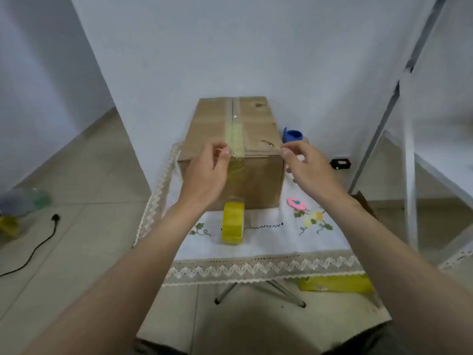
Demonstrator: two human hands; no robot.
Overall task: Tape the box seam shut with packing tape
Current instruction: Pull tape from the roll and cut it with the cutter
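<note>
The worktop [256, 242], under a white embroidered cloth, carries a cardboard box [258, 180] standing square to the person, its top seam [233, 116] running straight away from the near edge toward the wall. A strip of yellowish tape [236, 134] already lies along that seam, folds over the near top edge and drops down the front face to the tape roll [233, 222], which stands on edge on the cloth just in front of the box. So the strip's long axis points directly away from the body, and the part to be dealt with lies just to the right of the left hand [207, 175], whose thumb and fingers are pinched together at the fold of the tape on the box's near edge. The right hand [307, 170] sits at the box's near right corner, fingers curled and holding nothing I can make out. The left hand is plainly nearer; a small pink object [296, 203], possibly a cutter, lies near the right hand
</note>
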